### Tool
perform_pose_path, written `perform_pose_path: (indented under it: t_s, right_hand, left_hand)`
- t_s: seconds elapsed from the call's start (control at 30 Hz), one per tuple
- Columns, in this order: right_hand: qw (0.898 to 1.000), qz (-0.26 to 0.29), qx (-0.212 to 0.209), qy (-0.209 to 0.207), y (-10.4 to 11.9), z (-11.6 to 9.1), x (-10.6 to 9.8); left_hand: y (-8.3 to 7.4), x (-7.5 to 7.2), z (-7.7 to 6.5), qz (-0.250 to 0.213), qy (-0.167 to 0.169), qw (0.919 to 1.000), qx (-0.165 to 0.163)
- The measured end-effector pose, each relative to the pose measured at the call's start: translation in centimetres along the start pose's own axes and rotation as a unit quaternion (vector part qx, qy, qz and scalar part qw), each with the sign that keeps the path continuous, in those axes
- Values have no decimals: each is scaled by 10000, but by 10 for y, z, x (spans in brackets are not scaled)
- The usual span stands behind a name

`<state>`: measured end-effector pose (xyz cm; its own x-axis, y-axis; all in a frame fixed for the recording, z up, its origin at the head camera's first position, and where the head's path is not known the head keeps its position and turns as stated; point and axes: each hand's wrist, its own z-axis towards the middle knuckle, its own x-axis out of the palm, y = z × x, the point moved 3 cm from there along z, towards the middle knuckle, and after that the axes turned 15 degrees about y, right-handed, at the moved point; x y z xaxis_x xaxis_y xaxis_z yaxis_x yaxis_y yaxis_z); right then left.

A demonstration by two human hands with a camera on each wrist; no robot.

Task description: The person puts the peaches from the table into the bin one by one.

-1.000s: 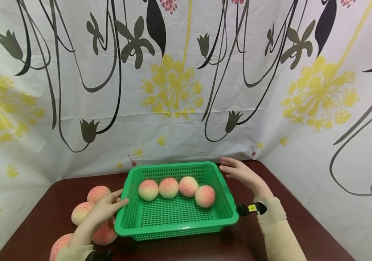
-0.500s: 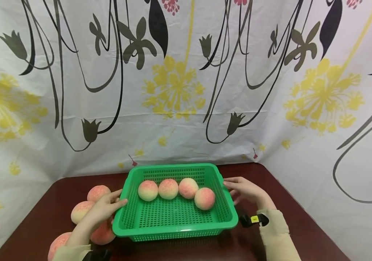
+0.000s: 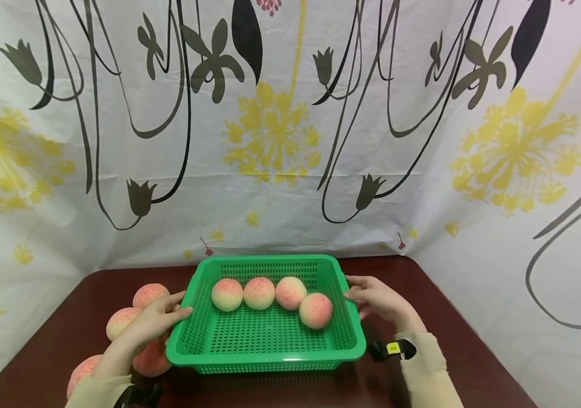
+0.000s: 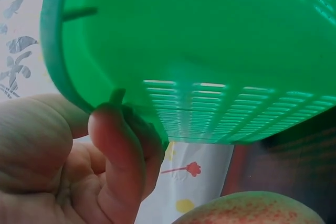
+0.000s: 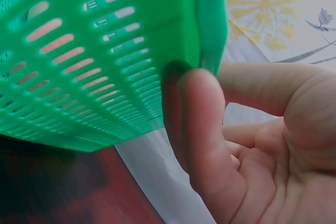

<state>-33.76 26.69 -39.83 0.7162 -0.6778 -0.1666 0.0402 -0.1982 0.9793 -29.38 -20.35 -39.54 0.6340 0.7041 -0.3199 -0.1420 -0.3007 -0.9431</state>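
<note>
- In the head view I have a rectangular green plastic basket (image 3: 270,358) with slotted walls, over the middle of the dark red-brown counter (image 3: 453,340); whether its base touches the surface or sits just above it, I cannot tell.
- Inside lie four round pink-and-cream peaches (image 3: 259,293), three in a row and the rightmost set a little nearer me. More loose peaches (image 3: 151,294) lie to the basket's left, around the left hand (image 3: 152,320) and its forearm.
- That hand grips the left rim and the right hand (image 3: 379,297) grips the right one, roughly opposite. I would hold both sides level, because I expect the round fruit to roll at any tilt.
- In the left wrist view the fingers (image 4: 118,156) are clamped on the rim, tips tucked beneath its lip. A loose peach bulges in near them, so I would give it room.
- In the right wrist view the fingers are clamped on the rim likewise, tips by the slotted wall. Matching pressure and pace on both sides should serve best.
</note>
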Motion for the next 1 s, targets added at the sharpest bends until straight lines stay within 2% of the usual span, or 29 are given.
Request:
perform_pose_path:
  t_s: [0.1, 0.23, 0.3, 0.37, 0.5, 0.6, 0.67, 0.73, 0.87, 0.93, 1.0]
  right_hand:
    - [9999, -4, -10, -126, 2, 8, 3]
    - [9998, -85, 17, -170, 2, 10, 3]
    - [9998, -87, 28, -154, 1, 8, 2]
    - [9999, -31, 49, -122, 1, 5, 0]
    - [10000, 15, -2, -16, 0, 5, -2]
    - [10000, 12, 3, -10, 1, 0, -4]
    - [10000, 4, 23, -19, 2, -2, -3]
    - [10000, 19, 39, -58, 2, -3, -3]
    - [9999, 31, 38, -108, 2, -2, -2]
    - [9999, 33, 34, -118, 2, -1, -1]
    - [9999, 31, 18, -139, 2, 1, 0]
  left_hand:
    - [-3, -2, -7, 103, -112, 9999, -39]
    - [-12, -2, -9, 695, -157, 9974, -109]
    - [-17, -4, -7, 1040, -160, 9940, -298]
    - [-22, -9, -5, 1403, -282, 9878, -618]
    - [-36, -30, -12, 2084, -891, 9665, -1202]
    - [-50, -49, -12, 2993, -1291, 9367, -1281]
    - [-56, -60, -11, 3553, -1424, 9151, -1271]
    - [-59, -70, -8, 3976, -1437, 8969, -1299]
    - [-52, -88, 0, 4325, -1194, 8818, -1453]
    - [-46, -96, 2, 4423, -1047, 8781, -1499]
    - [-39, -102, 4, 4424, -969, 8792, -1478]
